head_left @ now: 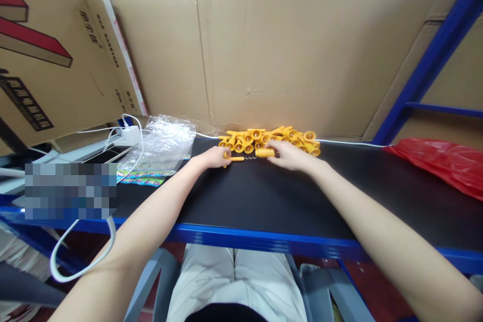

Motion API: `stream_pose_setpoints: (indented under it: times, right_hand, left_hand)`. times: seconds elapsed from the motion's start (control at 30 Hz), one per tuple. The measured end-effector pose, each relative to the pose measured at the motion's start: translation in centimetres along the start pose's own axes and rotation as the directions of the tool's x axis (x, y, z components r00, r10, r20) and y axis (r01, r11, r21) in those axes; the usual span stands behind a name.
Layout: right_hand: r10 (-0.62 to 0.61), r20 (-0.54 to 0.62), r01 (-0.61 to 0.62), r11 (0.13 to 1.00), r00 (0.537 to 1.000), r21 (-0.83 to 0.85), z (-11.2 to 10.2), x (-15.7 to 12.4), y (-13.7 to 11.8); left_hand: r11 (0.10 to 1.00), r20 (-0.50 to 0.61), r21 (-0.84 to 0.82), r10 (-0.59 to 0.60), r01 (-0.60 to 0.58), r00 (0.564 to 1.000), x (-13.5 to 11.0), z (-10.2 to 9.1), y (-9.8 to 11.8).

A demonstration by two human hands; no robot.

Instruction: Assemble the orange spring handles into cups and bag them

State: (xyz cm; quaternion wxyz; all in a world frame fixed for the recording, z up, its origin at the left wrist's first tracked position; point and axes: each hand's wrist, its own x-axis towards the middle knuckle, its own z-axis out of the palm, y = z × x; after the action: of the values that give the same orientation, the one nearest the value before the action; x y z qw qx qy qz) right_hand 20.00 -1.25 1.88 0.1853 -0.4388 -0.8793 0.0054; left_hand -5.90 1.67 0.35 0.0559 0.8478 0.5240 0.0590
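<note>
My left hand (pixel 215 157) is closed on the end of a small yellow ridged plastic piece (pixel 237 159) that lies on the black tabletop (pixel 264 196). My right hand (pixel 289 155) pinches a short yellow cylinder (pixel 264 152). A thin metal spring (pixel 251 158) runs between the two yellow parts. Both hands rest low on the table, close together. Just behind them lies a pile of several yellow plastic parts (pixel 269 139) against the cardboard wall.
A clear plastic bag (pixel 162 143) over colourful printed cards lies at the left, with a white charger and cable (pixel 130 136) beside it. A red plastic bag (pixel 441 163) sits at the right. Cardboard sheets (pixel 283 55) back the shelf; blue shelf posts (pixel 430 60) frame it.
</note>
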Motion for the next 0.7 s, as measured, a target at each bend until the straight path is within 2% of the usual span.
stream_pose_setpoints:
  times: [0.2,0.4,0.7]
  right_hand:
    - [-0.012,0.022,0.014,0.998,1.0,-0.062,1.7,0.2,1.2]
    - [0.048,-0.021,-0.05,0.991,0.999,-0.126,2.7,0.5,3.1]
    - [-0.046,-0.014,0.046,0.999,0.999,-0.007,2.6,0.5,2.1]
  left_hand:
    - [0.999,-0.038,-0.017,0.029,-0.03,0.999,0.0,0.2,0.2]
    - [0.997,-0.037,-0.06,0.05,-0.052,0.998,0.1,0.3,0.0]
    - [0.986,-0.107,-0.099,0.125,-0.136,0.986,0.1,0.6,0.4]
